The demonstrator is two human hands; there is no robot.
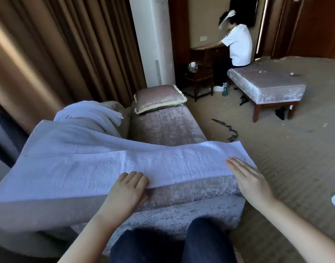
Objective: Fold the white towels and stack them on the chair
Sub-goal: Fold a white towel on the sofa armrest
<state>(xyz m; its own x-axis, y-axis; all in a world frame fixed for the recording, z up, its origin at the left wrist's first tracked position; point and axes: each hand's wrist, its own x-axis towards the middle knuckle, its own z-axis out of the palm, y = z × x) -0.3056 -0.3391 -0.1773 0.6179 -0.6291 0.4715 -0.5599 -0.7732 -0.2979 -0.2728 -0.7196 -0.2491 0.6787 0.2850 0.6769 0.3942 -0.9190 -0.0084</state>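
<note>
Both bare forearms reach forward. The left hand [127,188] is knuckles-up, fingers curled over the near edge of the white towel [87,164] — gripping it. The right hand [250,181] lies flat, palm down, fingers straight and together, fingertips on the towel's right end

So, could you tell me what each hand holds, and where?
Left hand grips the white towel by its near edge; right hand lies flat on its right end.

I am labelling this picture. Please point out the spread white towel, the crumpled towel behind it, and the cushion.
spread white towel [106,164]: head view, middle of its flat surface.
crumpled towel [88,112]: head view, on its bunched folds.
cushion [159,96]: head view, centre of its top face.
</note>
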